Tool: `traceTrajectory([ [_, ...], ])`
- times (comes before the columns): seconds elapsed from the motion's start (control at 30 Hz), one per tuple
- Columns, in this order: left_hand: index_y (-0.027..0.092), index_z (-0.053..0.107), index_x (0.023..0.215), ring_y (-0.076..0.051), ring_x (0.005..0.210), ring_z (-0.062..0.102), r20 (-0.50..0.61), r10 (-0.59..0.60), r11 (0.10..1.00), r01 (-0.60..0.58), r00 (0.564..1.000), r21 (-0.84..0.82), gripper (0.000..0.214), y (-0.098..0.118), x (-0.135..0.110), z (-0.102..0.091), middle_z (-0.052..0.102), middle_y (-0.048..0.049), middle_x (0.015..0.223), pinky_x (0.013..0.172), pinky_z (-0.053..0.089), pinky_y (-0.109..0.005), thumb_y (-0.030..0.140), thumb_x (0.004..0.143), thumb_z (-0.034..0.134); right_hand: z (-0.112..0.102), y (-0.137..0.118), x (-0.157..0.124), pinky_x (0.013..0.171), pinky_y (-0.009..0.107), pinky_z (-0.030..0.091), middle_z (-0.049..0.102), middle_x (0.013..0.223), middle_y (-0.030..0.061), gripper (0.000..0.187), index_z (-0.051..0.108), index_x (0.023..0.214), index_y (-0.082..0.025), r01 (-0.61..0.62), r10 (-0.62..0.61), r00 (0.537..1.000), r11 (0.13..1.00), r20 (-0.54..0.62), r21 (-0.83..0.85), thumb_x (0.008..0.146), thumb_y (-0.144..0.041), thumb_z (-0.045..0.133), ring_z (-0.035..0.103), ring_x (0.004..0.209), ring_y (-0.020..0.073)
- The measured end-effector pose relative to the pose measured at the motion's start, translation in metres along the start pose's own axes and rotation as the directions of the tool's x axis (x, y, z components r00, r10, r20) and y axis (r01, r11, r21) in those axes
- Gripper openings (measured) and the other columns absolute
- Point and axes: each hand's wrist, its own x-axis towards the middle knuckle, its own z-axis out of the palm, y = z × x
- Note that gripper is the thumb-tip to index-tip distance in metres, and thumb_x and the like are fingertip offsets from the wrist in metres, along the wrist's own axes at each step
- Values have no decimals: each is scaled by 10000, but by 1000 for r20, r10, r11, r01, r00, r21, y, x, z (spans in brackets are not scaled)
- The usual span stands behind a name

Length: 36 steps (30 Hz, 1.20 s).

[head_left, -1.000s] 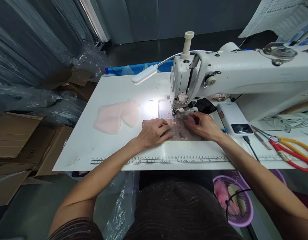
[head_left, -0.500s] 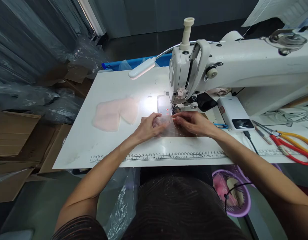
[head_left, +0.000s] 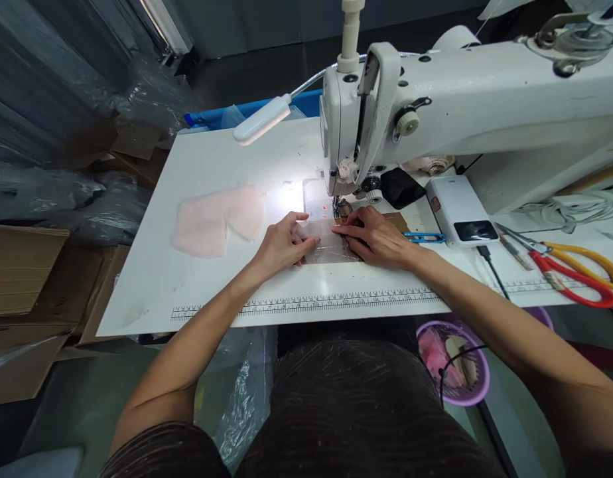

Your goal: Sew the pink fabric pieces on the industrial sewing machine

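A thin, see-through piece of pale fabric [head_left: 320, 247] lies under the needle and presser foot [head_left: 338, 206] of a white sewing machine [head_left: 353, 126]. At its left edge my left hand [head_left: 285, 244] is closed on the fabric, thumb on top and some fingers showing through from beneath. Close beside the presser foot, my right hand [head_left: 379, 238] holds the fabric's right side, index finger pointing left and fingertips bent down onto it. Its thumb is partly hidden. Left of my hands lies a sheer pink shorts-shaped fabric piece [head_left: 202, 222].
A lamp [head_left: 263, 119] lights the white table [head_left: 152, 279], which has a printed ruler [head_left: 306, 304] near its front edge. To the right are blue tweezers [head_left: 426, 238], a white device [head_left: 460, 212] and scissors [head_left: 575, 265]. Below hangs a purple basket [head_left: 478, 392]; cardboard boxes [head_left: 28, 265] stand left.
The whole view has shifted, so the table and machine appear further left and higher. My right hand has gone from a raised pinch by the needle to lying lower on the fabric.
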Motion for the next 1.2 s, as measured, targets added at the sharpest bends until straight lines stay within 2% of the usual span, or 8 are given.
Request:
traceTrajectory([
  [0.17, 163, 533, 1301, -71, 489, 597, 28, -8, 1000, 8, 1000, -1, 537, -2, 0, -2, 681, 21, 766, 473, 562, -197, 296, 824, 740, -2, -3, -5, 928, 455, 486, 597, 1062, 123, 404, 672, 1306, -228, -60, 61, 998, 995, -10, 83, 967, -265, 454, 535, 996, 242],
  [0.27, 169, 534, 1290, -66, 500, 595, 24, -1, 1000, 1, 1000, -9, 529, -5, 1, -2, 674, 29, 759, 501, 564, -197, 272, 814, 739, -4, -5, -8, 939, 449, 483, 608, 1084, 117, 376, 705, 1255, -233, -74, 72, 997, 988, 17, 134, 964, -268, 470, 542, 1028, 241],
  [0.4, 167, 541, 1270, -65, 513, 589, 10, 8, 1000, -8, 1000, -2, 515, -6, 2, 0, 663, 39, 746, 518, 559, -201, 261, 805, 741, -4, -5, -10, 934, 446, 481, 616, 1088, 120, 356, 735, 1207, -221, -43, 41, 999, 991, 21, 125, 957, -257, 485, 538, 1038, 247],
  [0.73, 155, 559, 1233, -63, 505, 581, -10, -8, 1000, 7, 1000, -19, 496, -3, 2, 3, 645, 44, 725, 516, 563, -210, 248, 790, 761, -5, -6, -10, 960, 440, 486, 621, 1103, 126, 370, 728, 1223, -205, -77, 75, 997, 987, 22, 141, 956, -239, 474, 548, 1061, 241],
  [0.9, 149, 559, 1234, -67, 519, 592, -23, 6, 999, -6, 1000, -32, 500, -4, 2, 3, 647, 38, 724, 525, 573, -212, 236, 787, 765, -14, -7, -10, 928, 411, 486, 638, 1072, 99, 368, 739, 1206, -235, -37, 25, 998, 979, 64, 200, 951, -244, 475, 562, 1012, 209],
  [1.03, 151, 556, 1244, -69, 505, 589, -16, 7, 1000, -7, 1000, -25, 516, -5, 2, 4, 649, 40, 723, 528, 569, -218, 240, 785, 773, -19, -9, -12, 957, 475, 443, 640, 1117, 87, 356, 753, 1176, -288, 23, -45, 992, 984, 120, 179, 917, -244, 513, 538, 1069, 243],
  [1.13, 157, 558, 1252, -71, 494, 573, -13, 6, 1000, -6, 1000, -24, 517, -6, 2, 3, 649, 36, 725, 515, 553, -224, 250, 789, 769, -18, -9, -14, 967, 500, 431, 630, 1134, 94, 367, 750, 1182, -294, 22, -44, 989, 987, 139, 160, 898, -230, 527, 520, 1101, 264],
  [1.2, 164, 582, 1238, -74, 495, 553, -27, 51, 999, -51, 998, 17, 485, -7, 2, 1, 650, 28, 731, 487, 515, -220, 306, 809, 758, -17, -9, -14, 969, 500, 434, 626, 1133, 95, 367, 750, 1182, -294, 11, -34, 989, 987, 142, 161, 893, -225, 534, 517, 1106, 266],
])
